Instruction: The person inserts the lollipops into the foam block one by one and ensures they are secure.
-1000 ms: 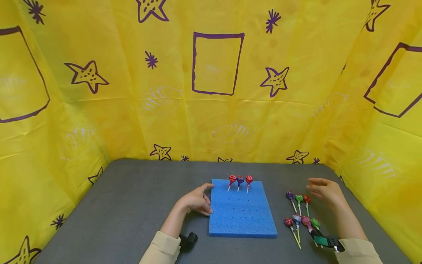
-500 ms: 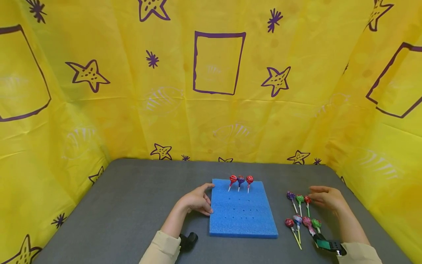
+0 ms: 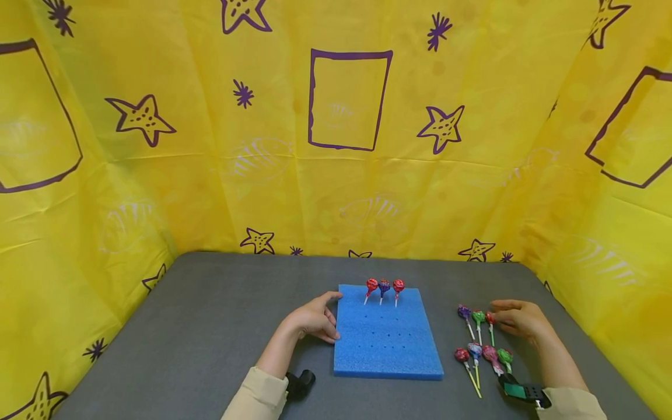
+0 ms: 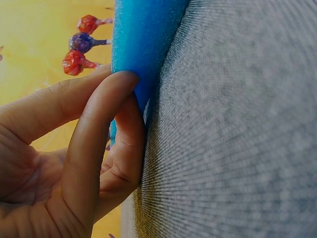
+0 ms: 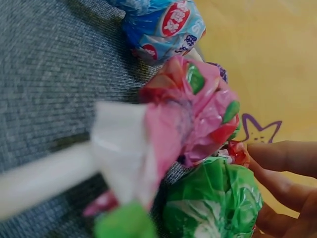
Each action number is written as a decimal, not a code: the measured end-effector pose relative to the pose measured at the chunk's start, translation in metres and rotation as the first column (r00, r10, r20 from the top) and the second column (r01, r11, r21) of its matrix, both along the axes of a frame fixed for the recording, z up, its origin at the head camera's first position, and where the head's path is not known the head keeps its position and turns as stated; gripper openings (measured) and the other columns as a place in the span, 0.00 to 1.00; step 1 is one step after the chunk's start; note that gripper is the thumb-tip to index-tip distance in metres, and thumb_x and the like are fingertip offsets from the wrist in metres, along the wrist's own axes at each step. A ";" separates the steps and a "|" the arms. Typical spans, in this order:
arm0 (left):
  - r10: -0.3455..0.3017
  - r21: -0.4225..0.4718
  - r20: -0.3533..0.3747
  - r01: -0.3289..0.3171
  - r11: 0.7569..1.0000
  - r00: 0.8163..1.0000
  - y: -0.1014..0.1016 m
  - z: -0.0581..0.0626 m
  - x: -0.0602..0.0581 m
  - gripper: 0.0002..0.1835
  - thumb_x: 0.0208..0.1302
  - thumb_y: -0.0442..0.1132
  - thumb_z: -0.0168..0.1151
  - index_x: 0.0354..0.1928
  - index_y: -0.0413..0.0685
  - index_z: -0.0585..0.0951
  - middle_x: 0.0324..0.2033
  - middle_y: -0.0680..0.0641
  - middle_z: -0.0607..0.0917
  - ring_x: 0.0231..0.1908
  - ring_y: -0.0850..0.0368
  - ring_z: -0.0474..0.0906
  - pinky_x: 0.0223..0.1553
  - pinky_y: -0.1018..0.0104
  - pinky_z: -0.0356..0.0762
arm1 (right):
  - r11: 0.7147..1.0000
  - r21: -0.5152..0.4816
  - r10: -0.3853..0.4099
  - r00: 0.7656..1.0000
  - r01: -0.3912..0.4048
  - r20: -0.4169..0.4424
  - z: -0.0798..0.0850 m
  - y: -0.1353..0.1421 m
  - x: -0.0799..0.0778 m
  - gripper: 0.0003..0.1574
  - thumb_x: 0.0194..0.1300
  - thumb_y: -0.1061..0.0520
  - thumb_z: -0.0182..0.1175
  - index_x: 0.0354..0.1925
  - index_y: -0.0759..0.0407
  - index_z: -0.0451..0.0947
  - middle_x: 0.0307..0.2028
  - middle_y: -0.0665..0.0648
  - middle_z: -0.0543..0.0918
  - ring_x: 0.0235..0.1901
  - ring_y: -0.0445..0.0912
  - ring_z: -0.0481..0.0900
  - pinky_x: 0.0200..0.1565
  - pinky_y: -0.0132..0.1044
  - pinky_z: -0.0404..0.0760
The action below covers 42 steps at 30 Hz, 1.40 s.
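A blue foam board (image 3: 388, 359) with small holes lies on the table. Three wrapped lollipops stand in its far end: a red one (image 3: 371, 285), a purple one (image 3: 384, 286) and another red one (image 3: 398, 286). My left hand (image 3: 310, 318) rests against the board's left edge; in the left wrist view its fingertips (image 4: 126, 82) press the foam's side. My right hand (image 3: 525, 319) pinches the head of a red lollipop (image 3: 490, 318) lying at the right. Its fingers (image 5: 282, 156) meet the red wrapper in the right wrist view, partly hidden behind a green lollipop (image 5: 218, 196).
Beside the pinched one lie a purple lollipop (image 3: 464, 312) and a green one (image 3: 478, 317). A nearer row has dark red (image 3: 462, 354), blue (image 3: 475, 350), pink (image 3: 490, 353) and green (image 3: 505, 357) ones. Yellow cloth (image 3: 341, 204) walls surround the grey table (image 3: 220, 338).
My right hand has come down and toward me from above the far row onto the red lollipop. The left hand stays at the board's edge.
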<state>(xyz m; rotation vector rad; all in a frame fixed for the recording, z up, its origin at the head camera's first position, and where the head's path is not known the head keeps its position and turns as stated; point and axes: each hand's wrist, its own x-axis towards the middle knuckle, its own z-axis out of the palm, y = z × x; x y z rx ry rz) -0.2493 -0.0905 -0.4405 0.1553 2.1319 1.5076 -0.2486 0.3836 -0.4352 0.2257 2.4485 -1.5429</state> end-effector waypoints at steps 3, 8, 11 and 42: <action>0.000 0.001 0.000 0.000 1.000 1.000 0.000 0.000 0.000 0.51 0.48 0.18 0.68 0.74 0.49 0.59 0.30 0.44 0.75 0.24 0.55 0.81 0.29 0.61 0.89 | 1.000 0.023 0.007 1.000 -0.008 0.008 0.000 -0.001 0.001 0.32 0.64 0.59 0.63 0.60 0.77 0.71 0.42 0.47 0.87 0.36 0.32 0.81 0.44 0.36 0.89; 0.002 0.004 -0.003 -0.002 1.000 1.000 0.000 -0.001 0.000 0.51 0.47 0.18 0.68 0.74 0.49 0.59 0.30 0.44 0.75 0.24 0.55 0.81 0.29 0.61 0.89 | 0.998 0.057 0.018 1.000 -0.018 -0.002 -0.001 -0.004 0.000 0.33 0.64 0.59 0.64 0.61 0.78 0.69 0.43 0.49 0.87 0.35 0.30 0.80 0.44 0.35 0.89; 0.003 0.000 -0.001 -0.003 1.000 1.000 0.000 -0.002 -0.001 0.51 0.48 0.18 0.68 0.74 0.49 0.59 0.30 0.44 0.75 0.24 0.55 0.81 0.29 0.61 0.89 | 0.996 0.085 0.021 1.000 -0.020 -0.008 -0.002 -0.005 -0.001 0.33 0.64 0.59 0.64 0.60 0.78 0.70 0.42 0.50 0.88 0.34 0.30 0.80 0.42 0.34 0.89; 0.006 -0.023 -0.007 -0.006 1.000 1.000 0.000 0.001 0.002 0.50 0.49 0.19 0.68 0.74 0.50 0.59 0.31 0.43 0.76 0.25 0.55 0.81 0.30 0.61 0.89 | 0.998 0.061 -0.002 0.999 0.005 -0.043 0.000 -0.004 0.002 0.24 0.67 0.58 0.61 0.53 0.78 0.76 0.33 0.42 0.88 0.32 0.32 0.84 0.41 0.35 0.89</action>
